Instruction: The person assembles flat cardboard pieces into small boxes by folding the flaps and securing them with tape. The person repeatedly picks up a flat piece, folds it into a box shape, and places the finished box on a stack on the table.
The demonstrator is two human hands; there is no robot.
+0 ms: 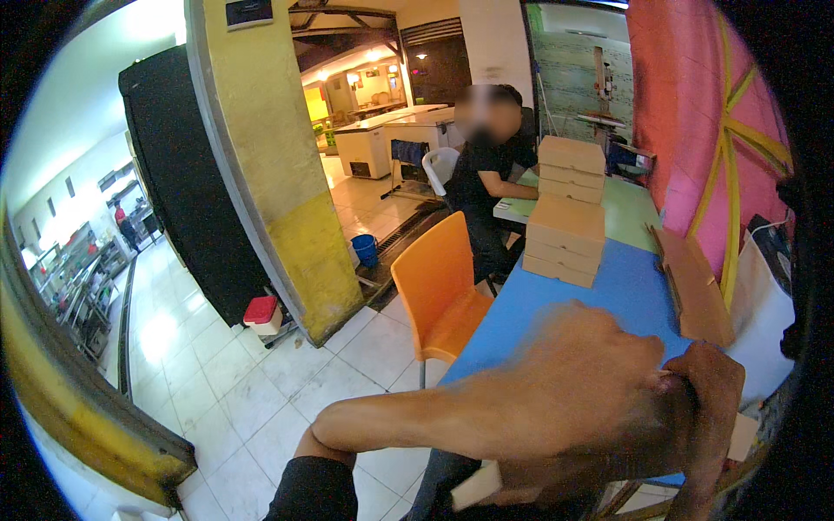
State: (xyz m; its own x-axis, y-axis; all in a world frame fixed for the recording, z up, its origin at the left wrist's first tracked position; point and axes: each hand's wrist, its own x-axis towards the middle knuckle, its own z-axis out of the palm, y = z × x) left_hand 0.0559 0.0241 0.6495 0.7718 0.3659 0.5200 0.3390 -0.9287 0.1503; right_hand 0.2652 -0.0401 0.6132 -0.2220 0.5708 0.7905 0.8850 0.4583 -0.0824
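My left hand (591,356) reaches across the near end of the blue table (486,339), its forearm coming from the lower left out of a black sleeve. It is blurred by motion, with the fingers curled in. Against its fingertips my right hand (708,391) bends inward, fingers closed too. Anything between them is hidden. Below the left forearm a pale flat edge (476,486) shows, too little to name. Ahead of my hands several brown cardboard boxes (565,234) are stacked on the table.
A farther box stack (571,165) stands on a green tabletop (630,213), where a person in black (495,182) sits. Flattened cardboard (692,286) leans along the right side by a pink wall (686,113). An orange chair (434,282) stands left of the table; a yellow pillar (278,156) rises beyond.
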